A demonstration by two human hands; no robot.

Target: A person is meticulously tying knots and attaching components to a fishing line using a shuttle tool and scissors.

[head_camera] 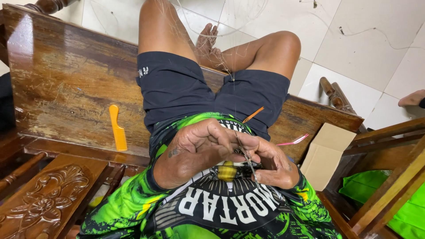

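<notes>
The person sits on a wide wooden bench (66, 84), and a very thin fishing net (221, 26) stretches from the lap out over the knees to the tiled floor (372, 40). Both hands meet close to the belly, so the step in hand seems to be tying or mending a mesh of this net. The left hand (199, 148) has its fingers curled together, pinching the thin line (245, 155). The right hand (276, 166) has its fingers closed on the same line, just beside a yellow spool (227, 171). The next move calls, I think, for a steady pull that keeps the line tight. On the bench lies an orange comb (117, 128), well apart; a cardboard box (325, 152) stands at the right. The loose net around the legs could easily tangle.
</notes>
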